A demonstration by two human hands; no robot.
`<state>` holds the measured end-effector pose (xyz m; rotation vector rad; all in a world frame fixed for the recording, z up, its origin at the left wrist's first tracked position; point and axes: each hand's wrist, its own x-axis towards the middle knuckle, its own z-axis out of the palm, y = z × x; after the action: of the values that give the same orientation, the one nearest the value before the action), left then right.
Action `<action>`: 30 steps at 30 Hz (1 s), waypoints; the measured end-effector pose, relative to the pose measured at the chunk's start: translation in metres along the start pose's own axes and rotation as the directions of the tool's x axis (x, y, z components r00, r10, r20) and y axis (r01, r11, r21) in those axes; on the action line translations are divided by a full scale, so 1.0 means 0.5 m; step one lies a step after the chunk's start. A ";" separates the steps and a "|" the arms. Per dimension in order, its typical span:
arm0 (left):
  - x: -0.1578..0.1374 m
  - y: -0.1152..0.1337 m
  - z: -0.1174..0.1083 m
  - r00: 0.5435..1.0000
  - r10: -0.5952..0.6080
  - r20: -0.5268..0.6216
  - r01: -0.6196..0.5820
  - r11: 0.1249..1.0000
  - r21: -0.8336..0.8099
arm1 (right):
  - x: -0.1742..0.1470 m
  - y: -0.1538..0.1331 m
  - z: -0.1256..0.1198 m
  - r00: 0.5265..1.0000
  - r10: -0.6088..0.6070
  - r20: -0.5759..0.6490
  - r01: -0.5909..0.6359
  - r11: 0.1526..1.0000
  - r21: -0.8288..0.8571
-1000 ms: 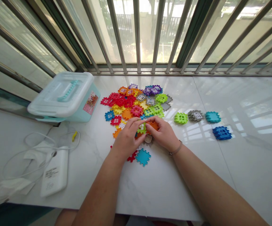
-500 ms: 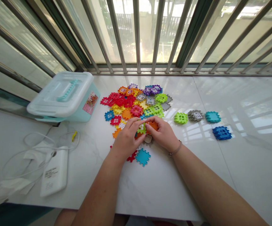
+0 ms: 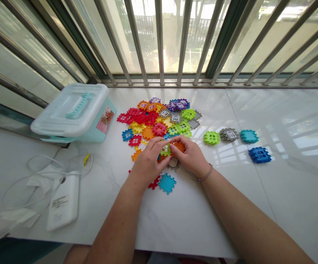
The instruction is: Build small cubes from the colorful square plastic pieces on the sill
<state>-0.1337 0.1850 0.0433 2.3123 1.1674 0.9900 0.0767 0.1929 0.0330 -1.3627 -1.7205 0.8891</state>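
White marble-look sill (image 3: 192, 220) under a barred window serves as the work surface. Both hands meet at its centre: the left hand (image 3: 148, 163) has its fingers curled onto a lime-green plastic window tile (image 3: 166, 149), and the right hand (image 3: 190, 156) pinches an orange plastic interlocking tile (image 3: 179, 146) touching it. Both grips are closed on their pieces; whether the notched edges are meshed is hidden by the fingers. Just beyond lies the heap of multicoloured interlocking tiles (image 3: 156, 119), and a teal tile (image 3: 167, 183) sits near the left wrist. Well to the right stand four small sorted stacks, the blue stack (image 3: 259, 154) outermost. A pale lidded storage box (image 3: 73, 112) sits at far left, a white power bank with cable (image 3: 64, 201) nearer the edge. Risk, in my judgement: uneven pressure could pop the two tiles apart, and a sweeping forearm could scatter loose pieces.
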 end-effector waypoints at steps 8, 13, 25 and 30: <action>0.000 0.000 0.001 1.000 0.007 -0.017 -0.007 1.000 0.002 | -0.001 -0.009 -0.002 1.000 0.017 -0.008 -0.017 1.000 0.007; 0.001 0.003 -0.002 0.999 0.031 -0.032 -0.031 1.000 0.004 | -0.002 -0.010 -0.002 1.000 0.003 -0.014 -0.003 1.000 0.002; 0.003 0.015 -0.007 0.998 0.036 -0.047 -0.036 0.999 0.014 | 0.000 -0.003 0.000 0.999 0.011 -0.030 -0.010 1.000 0.016; 0.001 0.015 -0.006 0.997 0.055 -0.063 -0.054 0.998 0.009 | 0.000 0.001 0.001 0.999 0.006 -0.041 -0.005 0.999 0.033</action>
<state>-0.1317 0.1808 0.0502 2.3458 1.1390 1.0869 0.0765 0.1928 0.0326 -1.3551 -1.6646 0.8830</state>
